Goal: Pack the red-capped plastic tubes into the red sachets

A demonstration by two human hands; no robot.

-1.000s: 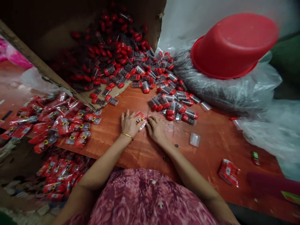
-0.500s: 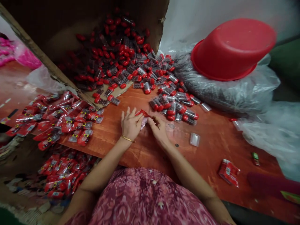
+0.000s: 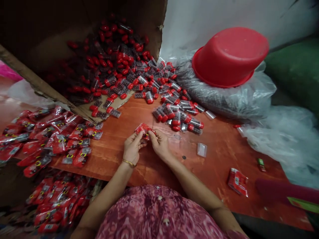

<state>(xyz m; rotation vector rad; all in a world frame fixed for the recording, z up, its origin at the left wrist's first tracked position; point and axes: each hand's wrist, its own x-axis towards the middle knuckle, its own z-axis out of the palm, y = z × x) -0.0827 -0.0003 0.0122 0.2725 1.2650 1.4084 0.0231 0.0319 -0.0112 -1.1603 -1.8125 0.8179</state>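
Observation:
Between my two hands, above the red-brown table (image 3: pixel 109 159), is a small red printed plastic packet (image 3: pixel 143 127). My left hand (image 3: pixel 132 146) pinches its left side with the thumb on top. My right hand (image 3: pixel 159 142) grips its right edge between thumb and fingers. Whatever is inside the packet is hidden by my fingers. Just beyond my right hand lies a heap of small clear containers with red caps (image 3: pixel 175 114), filled with dark pieces. To the left lie many filled red packets (image 3: pixel 59 139).
A cardboard box (image 3: pixel 35 74) on its side spills more red-capped containers. A red tub (image 3: pixel 229 56) sits upside down on a clear plastic bag (image 3: pixel 211 96) of dark pieces. Flat red packets (image 3: pixel 238 182) and a clear piece (image 3: pixel 201 150) lie at right. More packets (image 3: pixel 54 199) sit below the table edge.
The packet has turned so its red printed face shows flat between my hands. My left fingers, spread before, now pinch it. The camera view has shifted slightly to the right.

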